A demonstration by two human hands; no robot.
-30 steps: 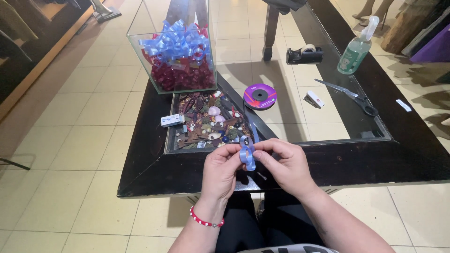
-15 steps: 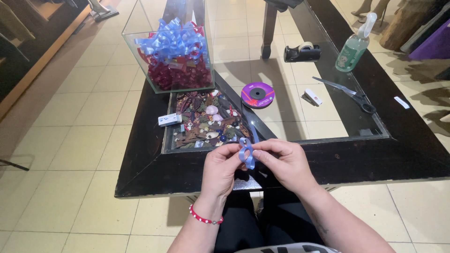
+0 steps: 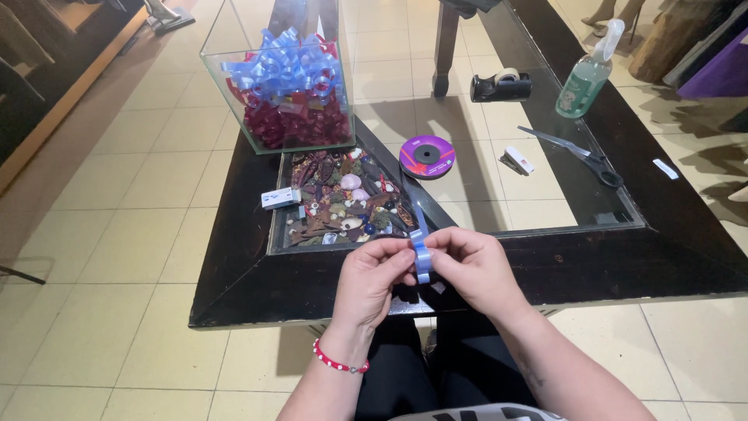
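My left hand (image 3: 372, 279) and my right hand (image 3: 473, 267) meet over the near edge of a dark-framed glass table (image 3: 623, 257). Both pinch a small loop of light blue ribbon (image 3: 421, 257) between their fingertips. A strand of the ribbon runs up from the loop toward a purple spool of ribbon (image 3: 427, 156) lying flat on the glass. A red beaded bracelet (image 3: 336, 363) is on my left wrist.
A glass box (image 3: 284, 82) with blue and dark red ribbon bows stands at the far left. Under the glass lies a compartment of shells and small trinkets (image 3: 343, 199). Scissors (image 3: 580, 154), a black tape dispenser (image 3: 500, 84), a green spray bottle (image 3: 588, 74), a stapler (image 3: 516, 161) and a small white box (image 3: 280, 197) lie about.
My hands have stayed together over the table's near edge, working the blue ribbon into a tighter loop. The view has shifted slightly.
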